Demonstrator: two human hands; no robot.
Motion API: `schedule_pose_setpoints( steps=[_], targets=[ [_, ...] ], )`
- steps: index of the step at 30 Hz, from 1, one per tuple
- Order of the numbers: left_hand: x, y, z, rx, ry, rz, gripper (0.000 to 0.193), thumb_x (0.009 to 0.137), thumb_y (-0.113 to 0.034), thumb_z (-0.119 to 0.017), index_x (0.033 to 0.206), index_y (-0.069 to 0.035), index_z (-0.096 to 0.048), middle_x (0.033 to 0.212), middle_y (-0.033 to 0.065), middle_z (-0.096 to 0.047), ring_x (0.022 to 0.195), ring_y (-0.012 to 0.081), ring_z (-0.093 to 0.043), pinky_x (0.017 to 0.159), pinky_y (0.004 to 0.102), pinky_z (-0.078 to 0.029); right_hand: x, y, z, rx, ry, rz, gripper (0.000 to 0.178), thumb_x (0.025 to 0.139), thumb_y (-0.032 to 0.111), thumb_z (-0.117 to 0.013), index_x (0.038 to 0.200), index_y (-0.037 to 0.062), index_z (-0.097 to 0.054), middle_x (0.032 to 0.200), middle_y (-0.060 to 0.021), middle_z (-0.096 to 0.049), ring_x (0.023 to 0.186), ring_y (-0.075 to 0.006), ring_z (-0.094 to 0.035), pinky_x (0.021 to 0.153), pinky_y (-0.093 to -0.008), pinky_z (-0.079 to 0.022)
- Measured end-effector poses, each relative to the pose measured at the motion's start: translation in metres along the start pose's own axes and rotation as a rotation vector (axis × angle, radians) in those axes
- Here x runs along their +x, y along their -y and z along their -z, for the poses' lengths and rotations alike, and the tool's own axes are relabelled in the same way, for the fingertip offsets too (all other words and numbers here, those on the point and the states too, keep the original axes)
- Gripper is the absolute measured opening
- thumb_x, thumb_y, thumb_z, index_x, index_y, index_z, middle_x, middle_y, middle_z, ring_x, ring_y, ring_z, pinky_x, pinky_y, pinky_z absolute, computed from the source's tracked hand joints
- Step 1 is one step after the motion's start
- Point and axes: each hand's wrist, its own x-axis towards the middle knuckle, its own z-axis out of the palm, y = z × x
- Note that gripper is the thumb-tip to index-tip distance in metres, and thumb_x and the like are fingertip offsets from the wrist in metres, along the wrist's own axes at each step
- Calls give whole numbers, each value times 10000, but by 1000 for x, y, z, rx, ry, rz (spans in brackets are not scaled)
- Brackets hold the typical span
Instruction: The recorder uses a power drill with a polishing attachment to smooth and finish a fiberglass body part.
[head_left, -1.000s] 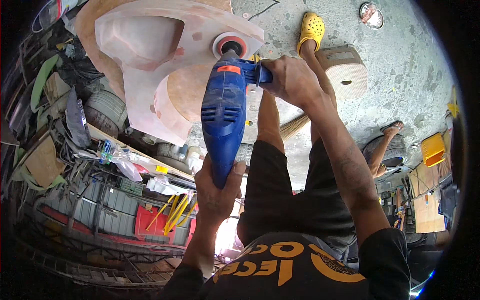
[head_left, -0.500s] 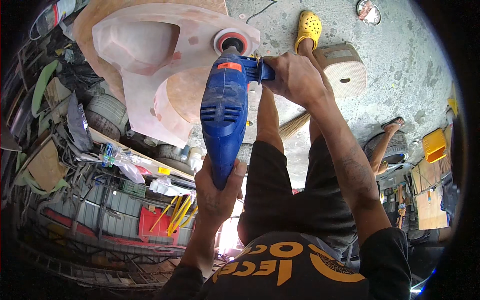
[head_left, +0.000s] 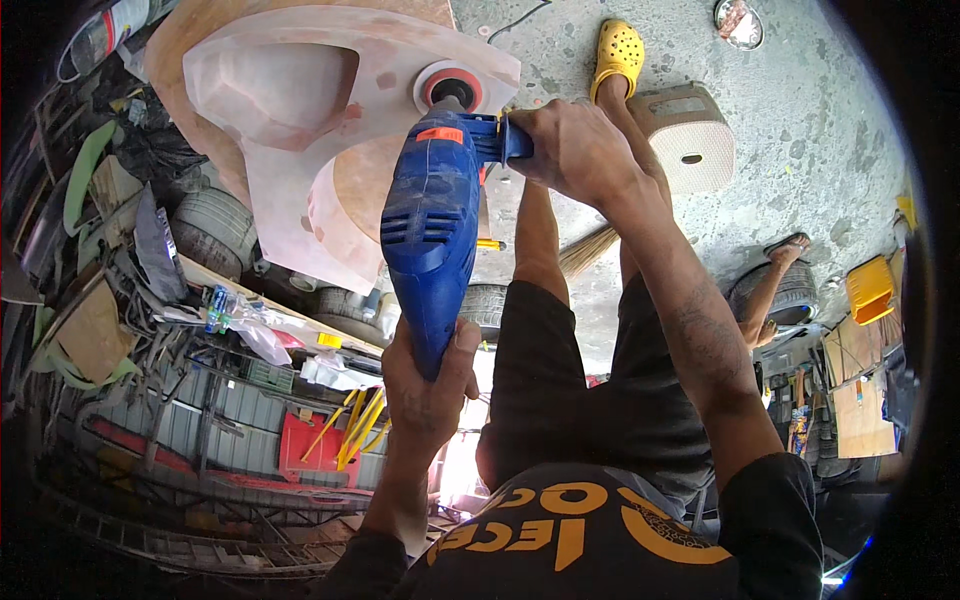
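Note:
A dusty blue power drill point(head_left: 430, 225) points away from me, with a round red-and-white sanding disc point(head_left: 472, 97) on its front end. My left hand point(head_left: 420, 395) is wrapped round the drill's rear end, its thumb along the right side. My right hand point(head_left: 580, 150) grips the side handle near the front, fingers closed. Beneath the disc lies a large pale pink and white shaped panel point(head_left: 285, 165), with a deep hollow and a rounded opening. The disc is over the panel's right end; whether it presses on the surface I cannot tell.
The panel rests on a brown board point(head_left: 170, 65). To the right stand a beige stool point(head_left: 695, 150) and a foot in a yellow clog point(head_left: 619, 55). A broom point(head_left: 590, 250) lies behind my legs. Another person's sandalled foot point(head_left: 788, 250) shows farther right. Tyres point(head_left: 215, 225) and scrap crowd the left.
The drill and its disc have shifted slightly left across the panel. Both hands have moved with it, keeping their grips.

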Motion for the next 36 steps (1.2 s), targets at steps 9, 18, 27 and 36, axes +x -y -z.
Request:
schedule_pose_setpoints(
  steps=[9,18,27,36],
  targets=[
    [0,-10,-5,-109,8,28,212,930,-172,-676,996,5,-578,665,31,-576,467,82,-530,442,242,-455,-6,-2,6,7,-9,-18,223,805,257,-732,903,59,-701,776,-177,-694,760,-370,-698,732,-460,-565],
    [0,-8,-7,-10,43,21,365,931,-223,-608,1143,73,-577,765,90,-619,458,98,-514,448,252,-406,-8,-8,10,-22,-12,-15,218,809,262,-733,884,60,-694,754,-174,-692,731,-369,-697,705,-455,-568],
    [-2,-4,-5,-25,5,18,376,949,-253,-603,1152,61,-571,744,75,-610,458,95,-521,428,249,-393,-4,2,8,-29,40,-35,228,810,273,-736,895,65,-703,795,-172,-701,763,-358,-702,728,-449,-570],
    [-1,-8,1,-119,-23,72,243,923,-172,-679,1046,11,-578,674,30,-577,454,77,-514,420,243,-395,0,7,4,-24,43,-22,231,812,260,-735,935,68,-704,796,-161,-699,784,-357,-699,746,-456,-560]
  ],
)
